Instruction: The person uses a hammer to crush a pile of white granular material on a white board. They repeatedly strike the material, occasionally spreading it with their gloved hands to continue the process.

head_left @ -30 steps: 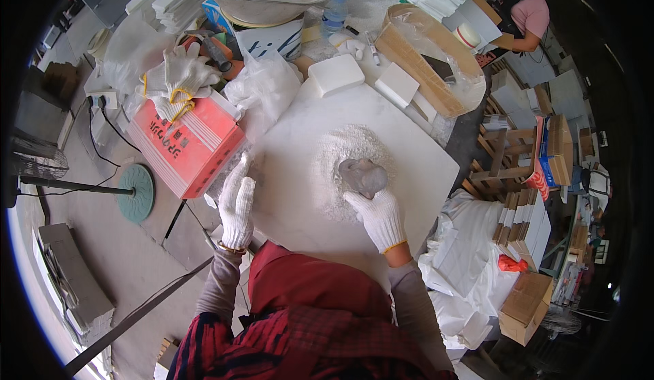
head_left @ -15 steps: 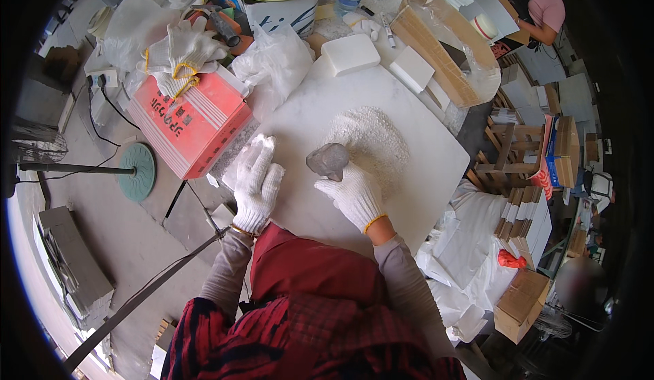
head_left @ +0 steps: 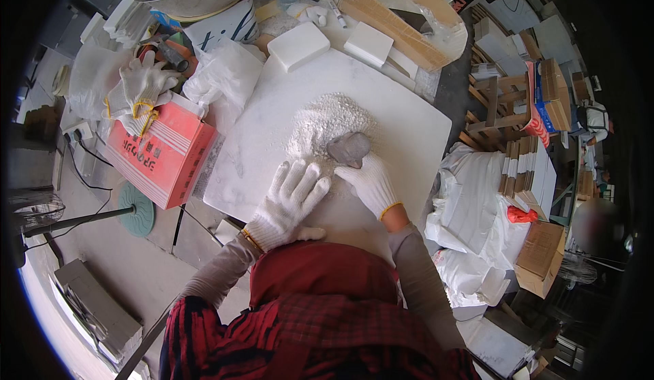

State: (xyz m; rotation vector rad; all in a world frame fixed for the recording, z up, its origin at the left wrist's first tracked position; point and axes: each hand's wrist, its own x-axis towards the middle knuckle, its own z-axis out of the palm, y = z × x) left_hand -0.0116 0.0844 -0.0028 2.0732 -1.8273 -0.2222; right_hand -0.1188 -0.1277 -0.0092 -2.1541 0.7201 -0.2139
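Note:
My right hand (head_left: 370,184), in a white knit glove, is closed on a grey hammer (head_left: 349,150). Only its blocky head shows; the handle is hidden by the hand. The head is at the near right side of a heap of white grit (head_left: 328,122), spread over a pale marble-like slab (head_left: 415,124). My left hand (head_left: 289,203), also gloved, lies palm down with fingers apart. Its fingertips reach the near edge of the grit, left of the hammer, and nothing is in it.
White blocks (head_left: 300,46) and a long cardboard tray (head_left: 392,22) line the slab's far side. On the left are a red box (head_left: 160,155), spare gloves (head_left: 139,90) and a plastic bag (head_left: 225,73). White sheeting (head_left: 466,203) hangs at the right; a green round stand base (head_left: 136,208) is on the floor.
My left hand has moved right, from the slab's left edge to the grit, its fingers spreading. The hammer has moved nearer the grit in my right hand. The whole view has shifted.

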